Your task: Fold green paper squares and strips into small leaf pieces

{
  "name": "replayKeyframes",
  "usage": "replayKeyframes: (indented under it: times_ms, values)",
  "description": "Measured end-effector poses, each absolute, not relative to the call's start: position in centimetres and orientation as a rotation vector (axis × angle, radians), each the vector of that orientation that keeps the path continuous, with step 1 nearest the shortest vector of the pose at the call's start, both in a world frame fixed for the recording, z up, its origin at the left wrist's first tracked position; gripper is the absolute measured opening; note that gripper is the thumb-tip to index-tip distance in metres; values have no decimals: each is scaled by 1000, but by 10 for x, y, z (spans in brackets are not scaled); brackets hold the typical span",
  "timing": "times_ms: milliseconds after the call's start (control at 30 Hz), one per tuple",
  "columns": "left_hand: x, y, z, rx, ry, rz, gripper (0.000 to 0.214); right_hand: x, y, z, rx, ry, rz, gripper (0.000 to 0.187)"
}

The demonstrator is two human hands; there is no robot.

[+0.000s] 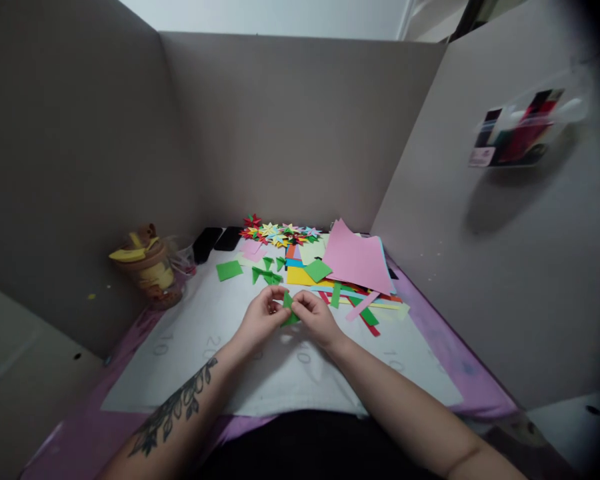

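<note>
Between my two hands is a small folded piece of green paper (291, 319), raised a little above the white sheet. My left hand (266, 313) pinches its left side with thumb and fingers. On the other side my right hand (317, 319) grips it, fingertips pressed close to the left ones. Parts of the paper are hidden by the fingers. Just beyond lie several folded green paper pieces (267, 275) and a flat green square (229, 270). Another green square (319, 270) rests on stacked coloured paper.
Folded paper stars (275, 233) cluster at the back. Pink sheets (355, 257) and cut paper strips (364, 312) lie to the right. Two black flat objects (227, 238) and a decorated pot (147, 270) stand left. Grey panels (300, 127) enclose the table; a clear holder (525, 133) hangs right.
</note>
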State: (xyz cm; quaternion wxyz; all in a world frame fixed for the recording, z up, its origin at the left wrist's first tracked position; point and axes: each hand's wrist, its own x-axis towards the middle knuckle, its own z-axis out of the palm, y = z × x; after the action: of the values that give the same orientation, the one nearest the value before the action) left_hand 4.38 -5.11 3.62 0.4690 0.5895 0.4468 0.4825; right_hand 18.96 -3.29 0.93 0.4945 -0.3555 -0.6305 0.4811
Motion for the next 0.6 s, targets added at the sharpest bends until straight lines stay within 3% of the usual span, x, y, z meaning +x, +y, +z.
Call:
replayKeyframes:
  times_ms: [133,200,300,433,500,600]
  values:
    - [28,-74,24,1698,1259,1202,37,190,-39,15,-884,-1569,1127,16]
    - [9,-89,14,1896,1446,1166,29,190,-44,22,-919,-1566,1110,15]
    - [-22,-115,5,2140,1669,885,16,192,-53,34,-902,-1619,1062,13]
    - [-55,-155,-5,2308,1899,628,18,195,-63,43,-797,-1784,875,8]
    - [-70,-179,-15,2484,1962,504,26,197,-65,45,-762,-1808,833,9]
    - [-94,-214,-33,2654,2063,200,58,200,-66,47,-731,-1805,802,9]
